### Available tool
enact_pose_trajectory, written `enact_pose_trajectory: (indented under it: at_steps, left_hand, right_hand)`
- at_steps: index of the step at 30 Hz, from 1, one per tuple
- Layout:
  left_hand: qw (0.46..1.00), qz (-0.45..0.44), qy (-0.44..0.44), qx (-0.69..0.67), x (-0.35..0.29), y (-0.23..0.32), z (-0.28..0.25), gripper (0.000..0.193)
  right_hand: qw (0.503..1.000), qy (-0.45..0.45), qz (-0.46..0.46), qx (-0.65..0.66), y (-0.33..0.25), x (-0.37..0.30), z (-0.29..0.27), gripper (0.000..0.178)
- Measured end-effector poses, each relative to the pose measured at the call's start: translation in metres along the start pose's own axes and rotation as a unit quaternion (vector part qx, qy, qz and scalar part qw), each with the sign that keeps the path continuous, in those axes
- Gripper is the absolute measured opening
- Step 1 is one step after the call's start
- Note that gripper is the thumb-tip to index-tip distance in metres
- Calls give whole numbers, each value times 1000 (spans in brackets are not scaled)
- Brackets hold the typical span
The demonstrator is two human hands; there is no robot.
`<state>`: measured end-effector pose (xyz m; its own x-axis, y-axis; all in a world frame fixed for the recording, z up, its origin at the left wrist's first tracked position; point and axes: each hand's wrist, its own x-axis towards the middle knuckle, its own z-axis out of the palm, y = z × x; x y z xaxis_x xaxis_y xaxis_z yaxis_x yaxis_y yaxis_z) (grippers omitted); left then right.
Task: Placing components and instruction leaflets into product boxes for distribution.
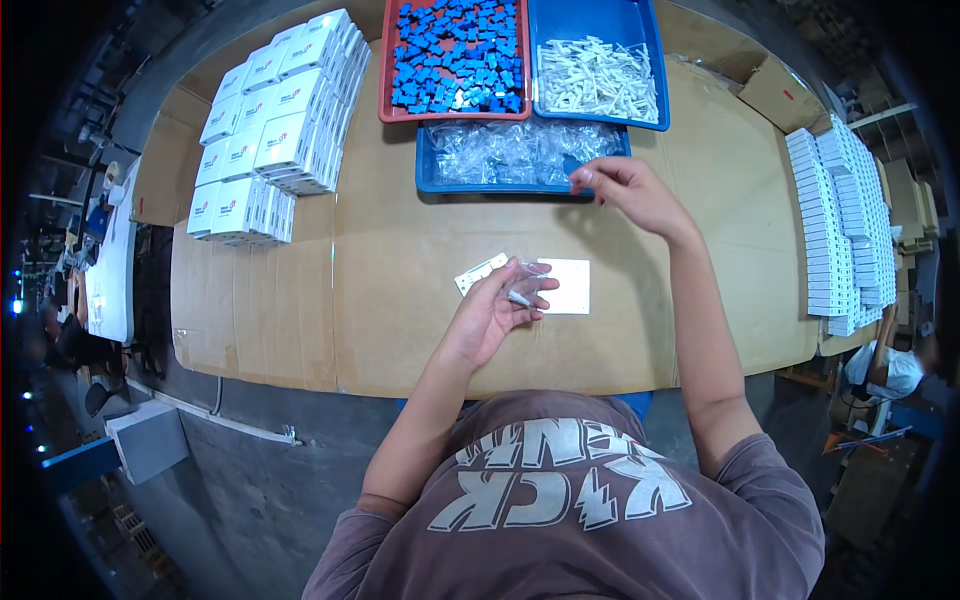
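My left hand (490, 315) is closed around a small clear plastic bag (522, 287) with something pale inside, too small to make out. Partly behind that hand lie a white flat piece with small marks (480, 273) and a white square card or box (569, 288) on the cardboard-covered table. My right hand (625, 192) hovers by the front right edge of a blue tray of clear plastic bags (430, 178). Its fingertips are drawn together, and whatever may be between them is hidden.
Behind stand a red tray of blue plastic parts (387, 70) and a blue tray of small white parts (655, 60). White boxes (270, 140) are piled at the left, with more stacked boxes (845, 220) at the right. A person (890, 368) is at the far right.
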<state>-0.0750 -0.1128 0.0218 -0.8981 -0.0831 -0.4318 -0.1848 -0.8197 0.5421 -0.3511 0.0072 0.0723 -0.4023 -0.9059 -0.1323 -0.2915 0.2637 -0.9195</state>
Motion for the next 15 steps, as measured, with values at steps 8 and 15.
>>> enact_pose_trajectory:
  at_steps: [8,15]
  left_hand:
    - [1000,-2,2,-30,-2,-8,-4,50]
    - [997,-77,-3,-17,-13,-45,2,50]
  right_hand:
    - [977,172,-58,-111,25,62,-85,23]
    - [853,380,-87,-346,56,163,-137,23]
